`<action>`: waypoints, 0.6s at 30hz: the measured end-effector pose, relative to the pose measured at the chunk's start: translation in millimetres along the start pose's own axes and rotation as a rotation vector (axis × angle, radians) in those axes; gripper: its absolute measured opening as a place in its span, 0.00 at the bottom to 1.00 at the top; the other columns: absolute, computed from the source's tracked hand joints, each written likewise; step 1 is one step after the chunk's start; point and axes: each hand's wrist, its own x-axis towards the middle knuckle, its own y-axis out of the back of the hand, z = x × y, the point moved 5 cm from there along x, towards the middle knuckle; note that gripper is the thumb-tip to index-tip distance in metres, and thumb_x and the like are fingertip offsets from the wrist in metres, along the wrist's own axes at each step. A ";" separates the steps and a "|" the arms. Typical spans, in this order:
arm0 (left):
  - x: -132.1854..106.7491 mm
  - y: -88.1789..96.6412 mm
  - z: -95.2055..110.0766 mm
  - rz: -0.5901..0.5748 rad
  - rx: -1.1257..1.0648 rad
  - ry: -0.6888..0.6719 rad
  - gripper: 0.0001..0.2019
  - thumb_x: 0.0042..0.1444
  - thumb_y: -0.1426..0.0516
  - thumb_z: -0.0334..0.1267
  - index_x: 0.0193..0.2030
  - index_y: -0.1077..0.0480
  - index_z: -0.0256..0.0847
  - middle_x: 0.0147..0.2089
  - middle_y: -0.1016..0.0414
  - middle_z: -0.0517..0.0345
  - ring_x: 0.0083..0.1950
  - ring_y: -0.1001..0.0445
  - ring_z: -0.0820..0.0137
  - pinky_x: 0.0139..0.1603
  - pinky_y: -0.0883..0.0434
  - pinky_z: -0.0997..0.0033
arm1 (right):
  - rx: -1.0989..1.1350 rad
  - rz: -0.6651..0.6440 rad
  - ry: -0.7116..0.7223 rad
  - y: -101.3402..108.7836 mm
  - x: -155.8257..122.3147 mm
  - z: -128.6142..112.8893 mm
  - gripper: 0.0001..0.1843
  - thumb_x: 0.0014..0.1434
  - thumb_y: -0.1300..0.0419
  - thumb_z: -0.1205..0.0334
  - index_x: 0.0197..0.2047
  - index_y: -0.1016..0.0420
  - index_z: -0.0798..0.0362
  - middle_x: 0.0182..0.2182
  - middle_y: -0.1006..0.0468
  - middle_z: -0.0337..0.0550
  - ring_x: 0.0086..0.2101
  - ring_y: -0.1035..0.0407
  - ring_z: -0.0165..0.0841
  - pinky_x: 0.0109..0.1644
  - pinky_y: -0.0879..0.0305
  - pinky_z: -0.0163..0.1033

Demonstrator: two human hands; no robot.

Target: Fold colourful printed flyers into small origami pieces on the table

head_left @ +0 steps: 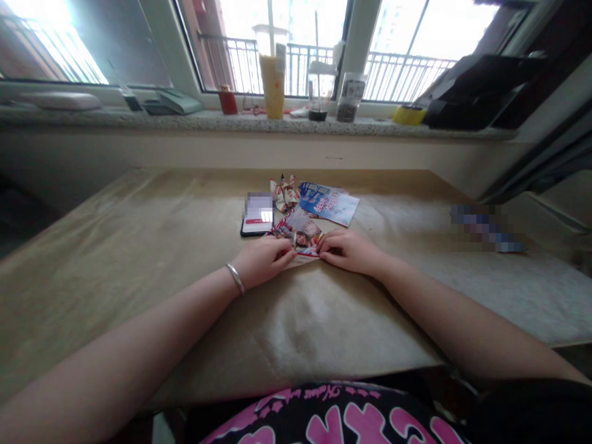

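A printed colourful paper (303,237) lies on the brown table (139,246) in front of me. My left hand (261,259), with a silver bangle on the wrist, presses its fingers together on the paper's left edge. My right hand (346,250) pinches the paper's right edge. Both hands rest low on the table with the paper between them. Just beyond it lie a folded paper shape (284,192) and a blue leaflet (329,203).
A phone (258,219) lies left of the papers. A blurred object (485,228) sits at the table's right. The windowsill (185,120) behind holds a yellow cup (272,86), a red can (227,100), jars and a dark bag (476,92).
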 end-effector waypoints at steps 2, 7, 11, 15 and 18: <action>1.6 0.4 -3.5 -0.028 -0.044 0.076 0.15 0.62 0.52 0.44 0.29 0.36 0.39 0.28 0.31 0.58 0.32 0.33 0.69 0.31 0.41 0.73 | -0.006 0.007 -0.024 -0.2 -0.7 2.3 0.07 0.58 0.44 0.65 0.31 0.25 0.53 0.34 0.21 0.46 0.38 0.28 0.33 0.45 0.32 0.39; 2.7 3.2 -9.4 -0.055 -0.030 0.214 0.15 0.61 0.51 0.45 0.28 0.36 0.39 0.29 0.31 0.57 0.31 0.34 0.68 0.30 0.42 0.72 | -0.077 0.065 -0.168 1.2 -3.0 7.0 0.06 0.55 0.41 0.66 0.36 0.23 0.52 0.32 0.20 0.41 0.32 0.28 0.31 0.37 0.34 0.35; 3.6 3.4 -10.8 -0.043 0.015 0.197 0.14 0.60 0.52 0.45 0.28 0.35 0.39 0.31 0.29 0.55 0.34 0.32 0.67 0.33 0.40 0.71 | -0.102 0.070 -0.148 1.3 -2.4 5.8 0.08 0.55 0.41 0.69 0.37 0.23 0.52 0.31 0.20 0.41 0.31 0.28 0.30 0.37 0.35 0.34; 3.7 4.3 -11.2 -0.014 0.062 0.172 0.14 0.60 0.51 0.44 0.28 0.34 0.39 0.31 0.29 0.55 0.33 0.32 0.68 0.33 0.40 0.71 | -0.119 0.066 -0.063 -0.3 -2.2 6.3 0.10 0.57 0.42 0.68 0.39 0.22 0.52 0.34 0.20 0.43 0.35 0.27 0.31 0.41 0.33 0.35; 3.2 5.0 -11.4 0.020 0.109 0.160 0.14 0.59 0.50 0.44 0.27 0.34 0.39 0.30 0.30 0.55 0.31 0.33 0.68 0.32 0.40 0.71 | -0.126 0.066 0.010 -2.6 -2.7 5.3 0.11 0.58 0.44 0.67 0.40 0.21 0.51 0.37 0.21 0.45 0.38 0.28 0.32 0.45 0.32 0.37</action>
